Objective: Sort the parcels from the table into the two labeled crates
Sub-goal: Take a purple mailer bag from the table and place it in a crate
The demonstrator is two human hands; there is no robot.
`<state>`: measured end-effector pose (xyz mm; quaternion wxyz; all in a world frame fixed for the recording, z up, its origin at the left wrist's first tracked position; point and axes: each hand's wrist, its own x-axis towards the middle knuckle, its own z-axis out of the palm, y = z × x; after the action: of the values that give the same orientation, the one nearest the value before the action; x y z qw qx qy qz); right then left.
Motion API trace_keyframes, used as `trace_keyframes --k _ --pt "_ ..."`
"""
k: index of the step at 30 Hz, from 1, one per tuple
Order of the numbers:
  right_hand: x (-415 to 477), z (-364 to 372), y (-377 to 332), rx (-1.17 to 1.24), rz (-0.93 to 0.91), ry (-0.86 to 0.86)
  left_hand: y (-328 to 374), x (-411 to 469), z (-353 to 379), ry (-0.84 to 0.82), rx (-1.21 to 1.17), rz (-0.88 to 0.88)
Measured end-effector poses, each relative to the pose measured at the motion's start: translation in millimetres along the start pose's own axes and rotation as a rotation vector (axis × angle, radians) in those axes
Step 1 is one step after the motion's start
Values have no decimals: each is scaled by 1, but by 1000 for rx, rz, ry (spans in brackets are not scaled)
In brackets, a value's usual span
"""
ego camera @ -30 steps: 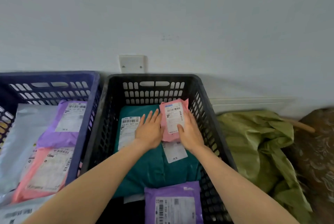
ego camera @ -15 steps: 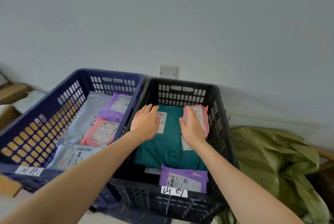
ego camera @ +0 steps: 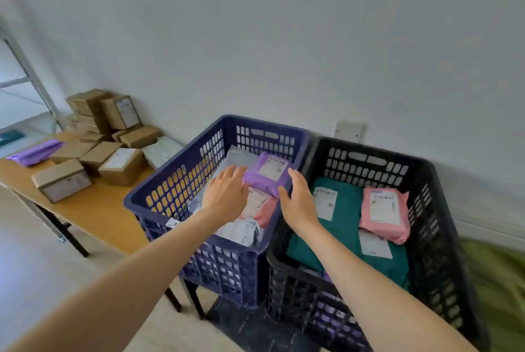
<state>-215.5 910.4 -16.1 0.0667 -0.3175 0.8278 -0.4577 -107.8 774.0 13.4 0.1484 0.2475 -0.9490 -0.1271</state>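
Observation:
Two crates stand side by side against the wall: a blue crate (ego camera: pixel 159 198) on the left and a black crate (ego camera: pixel 443 209) on the right. The black crate holds a teal parcel (ego camera: pixel 343 226) with a small pink parcel (ego camera: pixel 385 216) lying on it. Inside the blue crate are a purple parcel (ego camera: pixel 265 174), a pink one (ego camera: pixel 265 209) and grey ones (ego camera: pixel 241 231). My left hand (ego camera: pixel 225 195) hovers over the blue crate with fingers straight, holding nothing. My right hand (ego camera: pixel 298 202) hangs above the rims where the two crates meet, fingers relaxed, empty.
A wooden table (ego camera: pixel 93 209) at the left carries several brown cardboard boxes (ego camera: pixel 61 180), a purple parcel (ego camera: pixel 35 151) and a pale mailer (ego camera: pixel 162 150). A metal shelf frame (ego camera: pixel 25 67) stands far left. A green bag (ego camera: pixel 497 280) lies right of the black crate.
My right hand let go of the small pink parcel, which now lies on the teal one. Both hands moved left toward the blue crate, and my view swung left to take in the table.

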Motion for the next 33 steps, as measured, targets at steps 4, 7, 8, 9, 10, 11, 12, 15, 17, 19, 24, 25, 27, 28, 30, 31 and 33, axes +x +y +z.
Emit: trace_keyframes --k 4,7,8,9,10,11,12,15,17,19,24,25,27,28,30,31,33 --pt "18 59 -51 34 -34 -44 -70 -4 -30 53 9 -80" --pt "32 110 -90 75 -38 -66 -126 -3 -55 95 15 -121" --pt "36 128 -102 72 -50 -76 -146 -2 -63 104 12 -139" --pt "42 149 -116 73 -64 -89 -170 0 -72 116 5 -157" --pt "46 166 -127 79 -71 -100 -189 1 -79 124 -3 -171" --pt "52 183 -138 84 -74 -112 -209 2 -86 129 -10 -186" --pt "58 203 -150 90 -77 -127 -230 2 -95 135 -15 -204" --pt "75 254 -182 110 -89 -157 -289 4 -116 154 -26 -256" --pt "86 293 -207 143 -95 -154 -334 3 -130 172 -37 -292" --pt "96 331 -232 160 -107 -148 -378 1 -143 173 -41 -318" --pt "116 412 -284 156 -121 -173 -472 -5 -170 188 -63 -376" --pt "119 428 -292 149 -129 -181 -490 -6 -174 192 -69 -391" --pt "126 458 -306 127 -140 -202 -522 -7 -179 192 -67 -408" --pt "129 472 -312 117 -141 -217 -537 -7 -180 195 -67 -416" --pt "136 503 -320 108 -146 -259 -570 -7 -180 211 -83 -435" --pt "139 517 -323 105 -148 -281 -584 -6 -179 214 -92 -451" --pt "149 551 -328 83 -149 -316 -616 -5 -174 205 -106 -492"
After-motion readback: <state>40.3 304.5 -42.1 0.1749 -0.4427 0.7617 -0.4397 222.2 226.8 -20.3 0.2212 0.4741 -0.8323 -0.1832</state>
